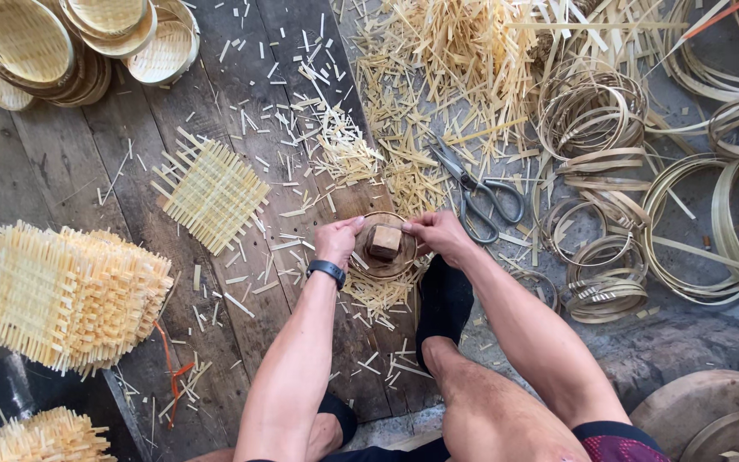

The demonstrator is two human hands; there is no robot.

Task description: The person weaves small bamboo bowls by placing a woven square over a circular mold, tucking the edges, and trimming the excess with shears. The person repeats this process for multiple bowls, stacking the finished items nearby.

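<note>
Your bent knee [506,411] and dark-socked foot [443,299] sit closest, the foot pressed up beside the round bamboo form [384,267] on the plank floor [87,162]. Your left hand [336,240] and right hand [440,233] each pinch the form's rim with clenched fingers, a small wooden block [384,241] resting on its middle. If you press unevenly, the block could slide off and the woven strips spring loose. The scissors [481,192] lie just beside your right hand, blades toward you, so a slip could meet them. Loose offcuts [438,77] under the rim may tilt it.
</note>
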